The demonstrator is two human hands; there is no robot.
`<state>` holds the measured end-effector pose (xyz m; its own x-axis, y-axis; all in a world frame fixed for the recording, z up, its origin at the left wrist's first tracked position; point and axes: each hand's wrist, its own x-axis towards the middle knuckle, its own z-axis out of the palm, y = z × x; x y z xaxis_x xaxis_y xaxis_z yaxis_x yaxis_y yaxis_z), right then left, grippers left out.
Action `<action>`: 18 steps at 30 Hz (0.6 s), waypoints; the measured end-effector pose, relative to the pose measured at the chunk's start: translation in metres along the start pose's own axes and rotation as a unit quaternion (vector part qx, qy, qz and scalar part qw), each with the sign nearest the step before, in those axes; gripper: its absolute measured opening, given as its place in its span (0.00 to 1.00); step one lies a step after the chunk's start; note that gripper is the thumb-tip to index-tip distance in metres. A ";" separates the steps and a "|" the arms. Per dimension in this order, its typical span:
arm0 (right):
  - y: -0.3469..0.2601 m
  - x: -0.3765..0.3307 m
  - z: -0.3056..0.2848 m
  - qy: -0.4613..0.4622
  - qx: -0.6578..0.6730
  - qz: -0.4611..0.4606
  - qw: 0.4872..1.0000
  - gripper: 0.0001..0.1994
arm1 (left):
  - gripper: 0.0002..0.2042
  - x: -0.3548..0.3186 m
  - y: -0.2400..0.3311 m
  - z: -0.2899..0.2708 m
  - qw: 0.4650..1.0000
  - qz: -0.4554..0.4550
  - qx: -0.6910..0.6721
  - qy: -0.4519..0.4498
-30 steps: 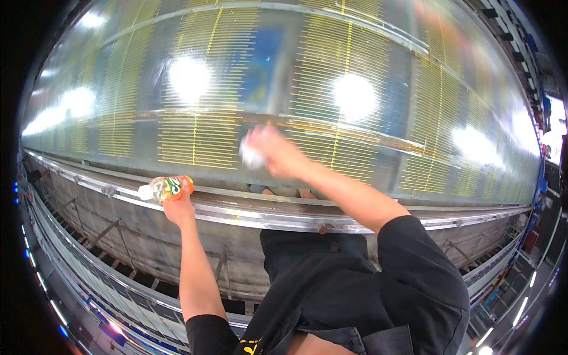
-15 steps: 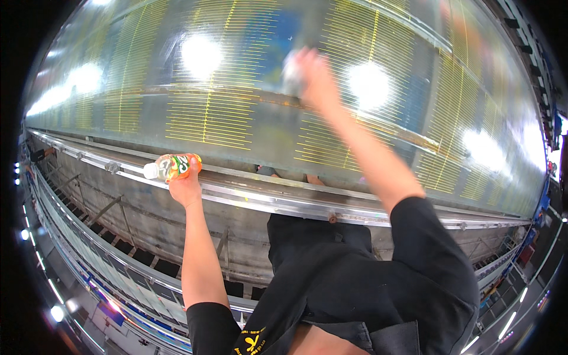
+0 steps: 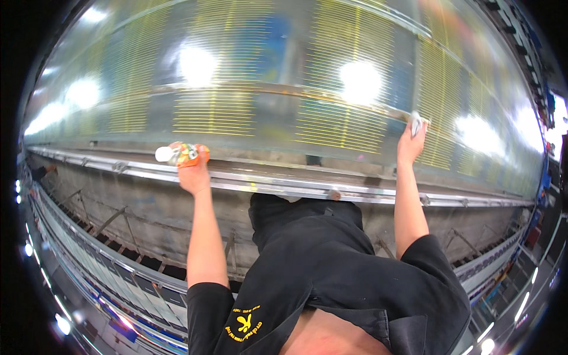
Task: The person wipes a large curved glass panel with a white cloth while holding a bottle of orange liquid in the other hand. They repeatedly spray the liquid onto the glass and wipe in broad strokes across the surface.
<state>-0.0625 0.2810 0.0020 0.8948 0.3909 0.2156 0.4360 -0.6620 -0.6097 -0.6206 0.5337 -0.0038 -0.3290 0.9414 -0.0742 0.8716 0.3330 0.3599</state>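
with left grip point(image 3: 193, 176), clasping an orange-labelled bottle point(image 3: 186, 155); with right grip point(image 3: 410, 145), pinching a whitish wad point(image 3: 416, 125) over the glossy yellow-lined surface point(image 3: 279, 121).

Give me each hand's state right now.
Left hand: closed, holding the bottle.
Right hand: closed, holding a white wad; material too blurred to tell.

bottle point(image 3: 190, 155): orange, white cap point(image 3: 163, 154) | wad point(image 3: 416, 123): whitish | sheet point(image 3: 279, 121): grey, yellow-striped | shirt point(image 3: 349, 266): black, yellow emblem point(image 3: 244, 323)
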 end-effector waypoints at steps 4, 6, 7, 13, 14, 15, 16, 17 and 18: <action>-0.077 -0.144 0.086 -0.120 -0.059 -0.150 0.980 0.31 | 0.36 0.001 -0.021 0.001 0.992 0.093 -0.047 0.077; -0.157 -0.196 0.113 -0.258 0.076 -0.221 0.937 0.32 | 0.28 0.002 -0.015 -0.007 0.966 0.109 -0.235 0.000; -0.191 -0.215 0.126 -0.342 0.141 -0.236 0.899 0.33 | 0.20 0.007 -0.020 -0.003 0.921 0.095 -0.375 -0.040; -0.340 -0.241 0.196 -0.186 0.123 -0.274 0.935 0.25 | 0.26 0.097 -0.065 -0.075 0.869 0.333 -0.346 -0.120; -0.341 -0.241 0.207 -0.154 0.079 -0.297 0.939 0.23 | 0.27 0.112 -0.061 -0.094 0.897 0.268 -0.306 -0.176; -0.340 -0.246 0.216 -0.175 0.055 -0.286 0.940 0.24 | 0.29 0.128 -0.056 -0.106 0.917 0.203 -0.259 -0.227; -0.337 -0.254 0.226 -0.196 0.036 -0.273 0.941 0.24 | 0.30 0.145 -0.053 -0.120 0.907 0.217 -0.199 -0.301; -0.342 -0.259 0.232 -0.215 0.017 -0.259 0.941 0.24 | 0.32 0.166 -0.050 -0.128 0.889 0.231 -0.139 -0.371; -0.343 -0.261 0.231 -0.201 0.000 -0.276 0.940 0.24 | 0.33 0.179 -0.041 -0.134 0.869 0.256 -0.076 -0.418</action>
<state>-0.4681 0.5538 -0.0217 0.4235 0.8850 0.1936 0.8234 -0.2869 -0.4896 -0.7639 0.6812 0.0931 0.5206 0.6957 -0.4949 0.7477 -0.0916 0.6577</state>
